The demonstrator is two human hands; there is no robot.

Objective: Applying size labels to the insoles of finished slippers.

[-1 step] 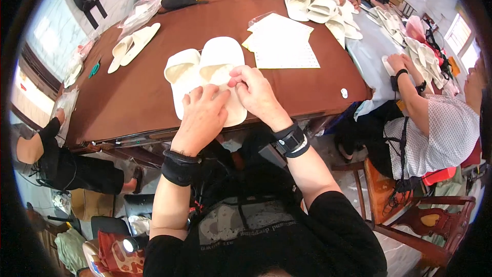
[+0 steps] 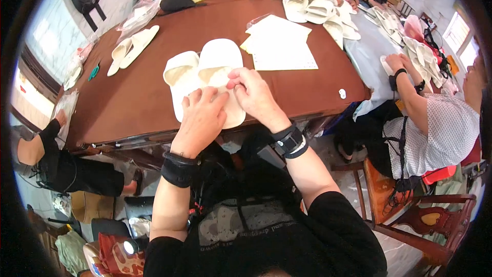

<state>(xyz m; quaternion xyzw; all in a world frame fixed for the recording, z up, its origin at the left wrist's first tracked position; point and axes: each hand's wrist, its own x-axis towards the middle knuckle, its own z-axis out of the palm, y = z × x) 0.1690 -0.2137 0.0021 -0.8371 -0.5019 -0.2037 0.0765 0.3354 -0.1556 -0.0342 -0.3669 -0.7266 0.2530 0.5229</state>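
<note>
A pair of white slide slippers lies side by side before me, soles down and toes pointing away. My left hand (image 2: 202,118) rests flat with its fingers spread over the footbeds, mostly on the right slipper (image 2: 220,54). At that slipper's right edge, just below the strap, my right hand (image 2: 252,92) has its thumb and curled fingers drawn together. Whatever may be between those fingertips is too small to make out. The left slipper (image 2: 180,72) lies close alongside, its heel end partly covered by my left hand.
White paper sheets (image 2: 284,46) lie beyond my right hand on the brown table (image 2: 302,92). Slippers are heaped (image 2: 318,7) at the far right; another pair (image 2: 134,48) and teal scissors (image 2: 94,72) lie left. Co-workers sit around; one (image 2: 435,123) works at right beside a wooden chair (image 2: 389,195).
The view has shifted very slightly. Both hands keep their places on the slippers, and nothing has been picked up or let go.
</note>
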